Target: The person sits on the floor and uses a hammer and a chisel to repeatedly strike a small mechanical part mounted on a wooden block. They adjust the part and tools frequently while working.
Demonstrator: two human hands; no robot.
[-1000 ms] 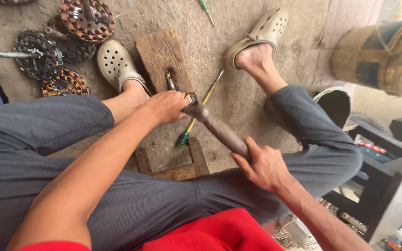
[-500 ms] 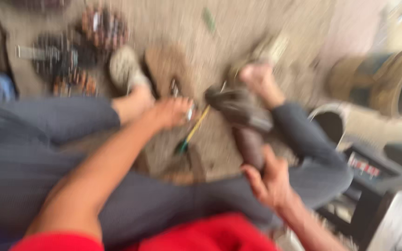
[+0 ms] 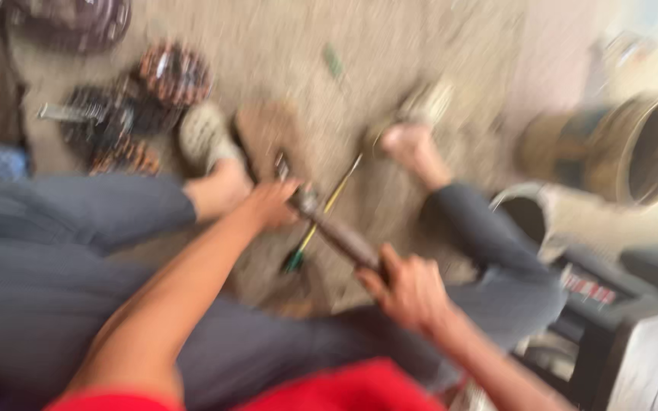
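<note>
Blurred view down at a seated person's two hands over a wooden block (image 3: 268, 137) on the ground. The right hand (image 3: 409, 289) grips one hammer (image 3: 336, 232) by its handle, its head resting on the block's near end. The left hand (image 3: 272, 204) is beside the hammer head; I cannot tell its grip. About three wound motor cores (image 3: 173, 76) lie at the ground's far left. One open drum (image 3: 634, 148) lies at right, contents unclear. Half a second ago the hammer was raised higher.

a hammer (image 3: 336, 228) with a brown wooden handle lies slanted over the wooden block (image 3: 268, 141), its dark metal head at the block's near end and the handle running down and away from it. the blur hides finer detail.
</note>
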